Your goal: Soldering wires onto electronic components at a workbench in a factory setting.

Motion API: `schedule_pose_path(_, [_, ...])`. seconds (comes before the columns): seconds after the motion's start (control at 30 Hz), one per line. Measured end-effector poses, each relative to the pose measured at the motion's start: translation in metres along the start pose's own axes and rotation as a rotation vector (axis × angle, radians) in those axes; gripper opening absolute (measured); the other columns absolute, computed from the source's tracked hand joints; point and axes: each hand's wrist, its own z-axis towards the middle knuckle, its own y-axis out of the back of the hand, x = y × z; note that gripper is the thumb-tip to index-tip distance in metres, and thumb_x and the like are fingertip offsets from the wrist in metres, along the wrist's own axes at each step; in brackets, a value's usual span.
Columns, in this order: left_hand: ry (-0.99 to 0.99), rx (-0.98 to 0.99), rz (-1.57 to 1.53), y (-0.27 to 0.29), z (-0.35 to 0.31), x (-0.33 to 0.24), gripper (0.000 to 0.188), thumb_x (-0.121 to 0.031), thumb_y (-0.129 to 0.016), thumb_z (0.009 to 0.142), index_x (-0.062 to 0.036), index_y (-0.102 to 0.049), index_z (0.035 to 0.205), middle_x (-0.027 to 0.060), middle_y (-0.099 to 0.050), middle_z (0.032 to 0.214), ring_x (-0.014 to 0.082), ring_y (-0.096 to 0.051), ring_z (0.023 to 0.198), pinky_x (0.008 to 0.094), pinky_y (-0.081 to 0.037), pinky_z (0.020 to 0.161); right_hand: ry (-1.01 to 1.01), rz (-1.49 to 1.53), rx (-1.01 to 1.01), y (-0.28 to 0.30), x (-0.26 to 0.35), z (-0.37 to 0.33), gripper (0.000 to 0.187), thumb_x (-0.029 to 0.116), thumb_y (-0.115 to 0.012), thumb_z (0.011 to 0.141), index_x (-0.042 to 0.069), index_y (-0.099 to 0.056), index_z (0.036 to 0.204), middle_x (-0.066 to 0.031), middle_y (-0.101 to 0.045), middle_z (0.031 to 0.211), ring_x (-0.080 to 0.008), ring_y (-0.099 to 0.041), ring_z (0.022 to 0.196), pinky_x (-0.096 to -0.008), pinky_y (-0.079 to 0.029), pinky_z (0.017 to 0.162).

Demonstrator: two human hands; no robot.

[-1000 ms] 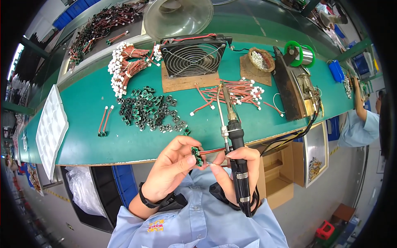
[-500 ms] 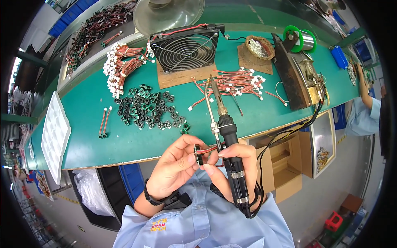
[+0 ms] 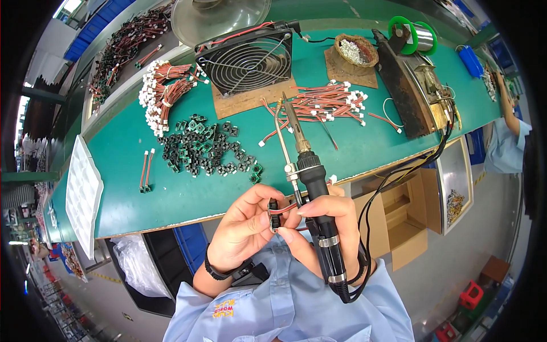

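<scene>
My left hand (image 3: 232, 233) pinches a small circuit board (image 3: 276, 216) on edge between thumb and fingertips. A red and black wire lead (image 3: 288, 208) runs from the board to my right hand (image 3: 339, 222), which is closed around the black handle of a soldering iron (image 3: 314, 179). The iron's tip points up and away, well apart from the board, with a thin metal tube clamped alongside it. Behind the right fingers a white connector (image 3: 332, 179) pokes out. Just beyond my hands lies a pile of small black and green boards (image 3: 199, 148).
Loose red-black leads (image 3: 319, 108) lie on the green bench before a black fan (image 3: 248, 62); bundled leads (image 3: 165, 94) are at left. A white tray (image 3: 84, 194) overhangs the left edge. Solder reel (image 3: 420, 37) and iron's black cables (image 3: 393, 182) are at right. A co-worker's arm (image 3: 509, 114) shows far right.
The whole view has shifted slightly. The circuit board has turned a little in my left fingers, showing its dark parts more. A white connector now shows behind my right fingers.
</scene>
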Motion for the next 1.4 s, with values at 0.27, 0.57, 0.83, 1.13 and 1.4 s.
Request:
schedule_pose_path(0.27, [-0.018, -0.042, 0.039, -0.001, -0.002, 0.000, 0.030, -0.011, -0.056, 0.089, -0.0015, -0.046, 0.115, 0.0096, -0.056, 0.109, 0.0186, -0.054, 0.103, 0.0311, -0.043, 0.088, -0.015, -0.025, 0.074, 0.007, 0.006, 0.001, 0.042, -0.004, -0.070, 0.069, 0.007, -0.047, 0.103, -0.0013, -0.060, 0.076, -0.0128, -0.053, 0.069, -0.0309, -0.035, 0.076])
schedule_pose_path(0.57, [-0.024, -0.045, 0.054, -0.001, -0.002, 0.000, 0.032, -0.011, -0.059, 0.087, -0.0019, -0.046, 0.115, 0.0081, -0.055, 0.108, 0.0180, -0.054, 0.102, 0.0302, -0.043, 0.088, -0.070, 0.036, -0.040, 0.001, 0.005, -0.002, 0.039, 0.000, -0.072, 0.066, 0.009, -0.056, 0.100, 0.0030, -0.059, 0.073, -0.0140, -0.052, 0.064, -0.0309, -0.033, 0.074])
schedule_pose_path(0.83, [-0.034, -0.051, 0.082, -0.004, -0.003, 0.000, 0.032, -0.012, -0.059, 0.087, -0.0022, -0.046, 0.115, 0.0075, -0.054, 0.104, 0.0169, -0.054, 0.099, 0.0294, -0.044, 0.086, -0.019, -0.077, 0.111, 0.011, 0.012, 0.006, 0.041, -0.005, -0.068, 0.071, 0.006, -0.045, 0.103, -0.0022, -0.061, 0.078, -0.0114, -0.053, 0.071, -0.0279, -0.036, 0.073])
schedule_pose_path(1.13, [-0.039, -0.078, 0.119, -0.005, -0.003, 0.000, 0.032, -0.013, -0.060, 0.087, -0.0025, -0.047, 0.115, 0.0072, -0.054, 0.103, 0.0165, -0.054, 0.098, 0.0290, -0.044, 0.084, -0.042, -0.057, 0.103, 0.011, 0.012, 0.005, 0.041, -0.004, -0.069, 0.070, 0.007, -0.046, 0.101, -0.0014, -0.061, 0.077, -0.0120, -0.052, 0.072, -0.0278, -0.036, 0.071])
schedule_pose_path(1.4, [-0.061, -0.087, 0.162, -0.006, -0.003, 0.000, 0.032, -0.013, -0.060, 0.087, -0.0026, -0.047, 0.114, 0.0071, -0.054, 0.101, 0.0157, -0.053, 0.095, 0.0279, -0.043, 0.081, -0.028, -0.075, 0.102, 0.012, 0.010, 0.006, 0.041, -0.004, -0.069, 0.070, 0.007, -0.046, 0.102, -0.0014, -0.062, 0.076, -0.0130, -0.051, 0.073, -0.0292, -0.035, 0.074])
